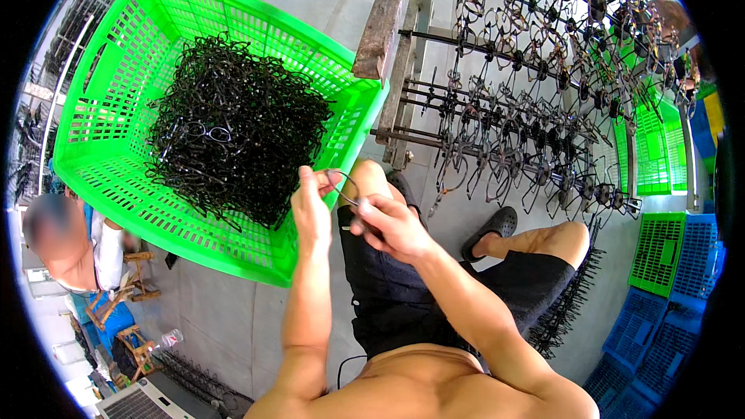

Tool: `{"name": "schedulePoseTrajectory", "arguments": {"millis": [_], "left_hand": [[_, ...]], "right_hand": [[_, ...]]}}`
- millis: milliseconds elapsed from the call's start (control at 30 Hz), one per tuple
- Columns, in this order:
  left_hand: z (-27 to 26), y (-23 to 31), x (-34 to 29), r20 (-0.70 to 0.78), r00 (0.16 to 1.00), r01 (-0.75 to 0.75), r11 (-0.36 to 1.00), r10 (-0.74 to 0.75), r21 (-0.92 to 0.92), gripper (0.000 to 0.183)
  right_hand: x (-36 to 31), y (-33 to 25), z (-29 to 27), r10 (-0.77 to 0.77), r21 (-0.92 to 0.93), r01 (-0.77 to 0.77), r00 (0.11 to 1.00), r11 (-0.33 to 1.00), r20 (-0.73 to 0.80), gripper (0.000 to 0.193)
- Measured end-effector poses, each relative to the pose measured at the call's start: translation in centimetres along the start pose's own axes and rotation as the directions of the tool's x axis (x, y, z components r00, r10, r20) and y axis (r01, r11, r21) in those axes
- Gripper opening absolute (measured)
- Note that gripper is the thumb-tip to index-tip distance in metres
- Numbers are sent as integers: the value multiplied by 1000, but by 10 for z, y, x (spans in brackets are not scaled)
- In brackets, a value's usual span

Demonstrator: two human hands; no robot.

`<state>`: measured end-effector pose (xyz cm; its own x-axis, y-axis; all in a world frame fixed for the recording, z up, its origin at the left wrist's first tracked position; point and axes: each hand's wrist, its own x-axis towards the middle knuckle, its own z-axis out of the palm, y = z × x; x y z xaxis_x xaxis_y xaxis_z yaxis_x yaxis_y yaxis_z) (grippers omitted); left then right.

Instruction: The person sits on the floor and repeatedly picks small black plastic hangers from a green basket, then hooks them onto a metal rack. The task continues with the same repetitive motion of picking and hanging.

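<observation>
Above my lap, a thin dark eyeglass frame [347, 183] with a curved rim spans the gap between my hands. My left hand [313, 206] grips one end of it with the fingertips, close to the basket's near right rim. The other end is pinched by my right hand [392, 226], its thumb and fingers closed. To the left stands a large green plastic basket [233, 262] with slotted walls. In it lies a tangled heap of thin black frames [240, 124], a pair of round rims [209, 133] showing on top.
A rack of dark bars [458, 141] hung with many thin frames stands ahead on the right, beside a wooden post [386, 19]. Blue crates [632, 326] and a green crate [656, 252] are stacked far right. Another person [66, 240] is at the left, near wooden stools [136, 349].
</observation>
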<state>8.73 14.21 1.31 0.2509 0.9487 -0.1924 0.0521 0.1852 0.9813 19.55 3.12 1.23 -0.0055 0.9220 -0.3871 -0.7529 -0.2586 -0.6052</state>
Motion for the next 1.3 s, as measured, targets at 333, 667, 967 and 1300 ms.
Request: {"name": "schedulePoseTrajectory", "arguments": {"millis": [333,667,967,1300], "left_hand": [[-89,-152,172,24,921,138,384,-388,913,71],[-55,-73,130,257,896,-138,324,-361,936,47],[-74,-71,147,300,929,-256,208,-218,944,38],[-77,2,140,-38,934,-240,699,357,674,24]], "right_hand": [[-152,-60,-64,-890,-713,536,205,451,-408,12],[-132,-75,-123,-803,-575,644,107,505,-586,7],[-111,-97,-95,-666,-584,348,192,733,-721,12],[-85,-97,-110,-705,-667,315,6,675,-710,19]]}}
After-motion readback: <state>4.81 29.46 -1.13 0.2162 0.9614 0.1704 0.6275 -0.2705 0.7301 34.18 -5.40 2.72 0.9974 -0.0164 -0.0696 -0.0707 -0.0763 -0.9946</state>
